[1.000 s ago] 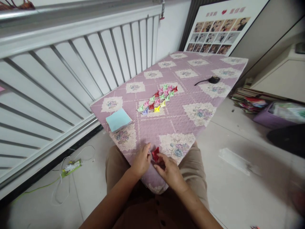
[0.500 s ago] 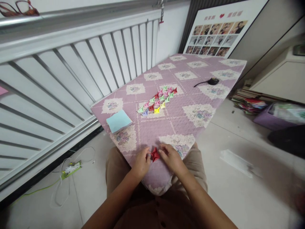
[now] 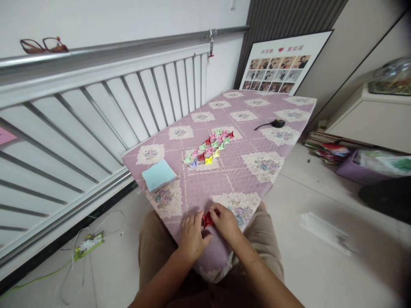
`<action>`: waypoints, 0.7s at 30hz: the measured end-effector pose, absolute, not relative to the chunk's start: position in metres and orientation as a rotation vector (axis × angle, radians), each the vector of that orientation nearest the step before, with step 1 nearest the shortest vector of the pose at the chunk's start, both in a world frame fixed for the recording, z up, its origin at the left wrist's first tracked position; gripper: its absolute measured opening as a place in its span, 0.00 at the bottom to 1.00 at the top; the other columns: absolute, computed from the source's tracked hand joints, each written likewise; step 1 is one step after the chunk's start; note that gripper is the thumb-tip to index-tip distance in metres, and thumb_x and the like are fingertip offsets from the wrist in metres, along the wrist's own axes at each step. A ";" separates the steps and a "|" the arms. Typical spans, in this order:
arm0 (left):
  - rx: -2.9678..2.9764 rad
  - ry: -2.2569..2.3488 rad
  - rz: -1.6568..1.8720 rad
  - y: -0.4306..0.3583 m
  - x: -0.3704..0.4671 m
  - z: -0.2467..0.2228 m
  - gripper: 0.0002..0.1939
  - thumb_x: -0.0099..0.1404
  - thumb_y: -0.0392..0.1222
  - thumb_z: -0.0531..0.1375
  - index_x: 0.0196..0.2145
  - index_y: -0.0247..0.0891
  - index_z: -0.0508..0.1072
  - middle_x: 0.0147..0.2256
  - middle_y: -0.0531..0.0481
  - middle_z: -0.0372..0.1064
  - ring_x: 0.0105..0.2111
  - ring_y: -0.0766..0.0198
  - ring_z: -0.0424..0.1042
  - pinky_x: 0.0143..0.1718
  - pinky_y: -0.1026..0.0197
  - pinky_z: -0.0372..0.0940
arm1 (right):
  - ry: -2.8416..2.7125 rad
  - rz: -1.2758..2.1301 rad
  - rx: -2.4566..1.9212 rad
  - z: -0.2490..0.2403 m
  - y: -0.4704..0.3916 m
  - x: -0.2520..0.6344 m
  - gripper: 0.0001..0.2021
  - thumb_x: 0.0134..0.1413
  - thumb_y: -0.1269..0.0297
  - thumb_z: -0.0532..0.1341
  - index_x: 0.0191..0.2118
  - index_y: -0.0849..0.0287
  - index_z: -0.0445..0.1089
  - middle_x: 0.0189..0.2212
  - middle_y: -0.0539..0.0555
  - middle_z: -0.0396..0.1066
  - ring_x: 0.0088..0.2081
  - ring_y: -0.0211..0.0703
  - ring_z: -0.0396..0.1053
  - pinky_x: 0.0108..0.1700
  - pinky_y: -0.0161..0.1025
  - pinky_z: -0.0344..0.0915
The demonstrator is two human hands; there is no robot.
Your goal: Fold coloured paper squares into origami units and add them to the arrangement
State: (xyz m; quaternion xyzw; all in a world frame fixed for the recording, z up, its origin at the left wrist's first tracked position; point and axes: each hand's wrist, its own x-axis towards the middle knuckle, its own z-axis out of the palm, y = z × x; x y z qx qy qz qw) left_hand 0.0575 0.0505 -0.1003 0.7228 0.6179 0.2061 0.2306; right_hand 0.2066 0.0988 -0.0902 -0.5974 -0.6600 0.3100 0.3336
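Observation:
At the near corner of the cloth-covered table, a small red folded-paper star lies between my hands. My right hand has its thumb and fingertips closed on the star's right upper side. Close against the left side is my left hand, its thumb apart from the fingers in a loose curve; whether its fingertips touch the paper is hard to see. Farther up the table, several small folded-paper stars in red, pink, green, yellow and purple stand grouped in slanted rows. A stack of light blue paper squares lies to the left.
A black object with a short cord lies at the table's right. A white radiator runs along the left edge, glasses above it. A power strip is on the left floor; a purple bin stands right.
My right fingers have closed on the red star. My left hand has turned, its fingers reaching forward and its thumb below the star. The whole view has tilted upward slightly.

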 end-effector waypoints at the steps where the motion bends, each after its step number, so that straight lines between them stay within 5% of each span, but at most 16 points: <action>1: 2.006 1.719 0.540 0.052 0.059 -0.101 0.34 0.55 0.39 0.62 0.59 0.39 0.58 0.53 0.42 0.64 0.53 0.48 0.61 0.57 0.43 0.53 | -1.709 0.809 -1.565 -0.091 0.097 0.207 0.09 0.54 0.63 0.52 0.29 0.56 0.66 0.25 0.50 0.70 0.28 0.41 0.67 0.34 0.36 0.61; 8: 2.038 1.702 0.600 0.069 0.054 -0.100 0.26 0.58 0.31 0.56 0.55 0.40 0.62 0.50 0.44 0.66 0.51 0.53 0.63 0.53 0.48 0.58 | -1.698 0.829 -1.548 -0.091 0.090 0.212 0.08 0.54 0.62 0.52 0.28 0.55 0.65 0.24 0.50 0.69 0.27 0.41 0.67 0.33 0.35 0.61; 15: 2.065 1.631 0.716 0.073 0.057 -0.089 0.09 0.60 0.38 0.59 0.41 0.42 0.72 0.44 0.48 0.66 0.45 0.58 0.65 0.49 0.53 0.61 | -1.703 0.807 -1.540 -0.091 0.085 0.211 0.08 0.53 0.62 0.52 0.28 0.56 0.65 0.24 0.50 0.68 0.27 0.41 0.65 0.32 0.36 0.59; 21: 2.164 1.733 0.456 0.082 0.063 -0.081 0.07 0.62 0.35 0.55 0.35 0.41 0.73 0.45 0.47 0.65 0.45 0.56 0.63 0.48 0.52 0.59 | -1.712 0.788 -1.526 -0.091 0.085 0.211 0.08 0.54 0.63 0.53 0.28 0.55 0.65 0.24 0.49 0.68 0.28 0.40 0.66 0.33 0.36 0.60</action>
